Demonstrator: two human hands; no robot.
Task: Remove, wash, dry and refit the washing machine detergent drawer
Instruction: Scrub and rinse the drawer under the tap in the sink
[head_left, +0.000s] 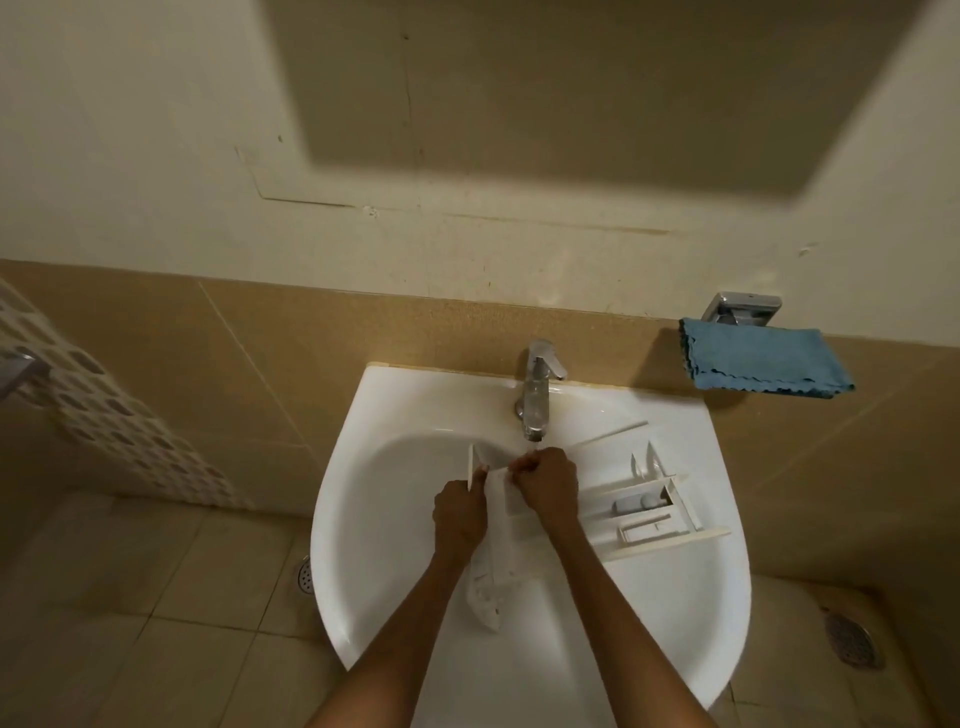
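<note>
A white plastic drawer part (491, 571) lies lengthwise in the white sink (363, 545), under the chrome tap (537, 395). My left hand (460, 514) grips its left edge with curled fingers. My right hand (545, 488) is curled on its upper end, just below the spout. A second white drawer piece (649, 512) with several compartments rests on the sink's right rim, apart from both hands. Much of the held part is hidden by my hands and forearms.
A blue cloth (763, 361) lies on a chrome wall bracket (740, 309) to the right of the tap. Tan tiles back the sink. Floor drains (306, 574) (852, 642) sit left and right below it. A perforated white basket (104, 405) stands at left.
</note>
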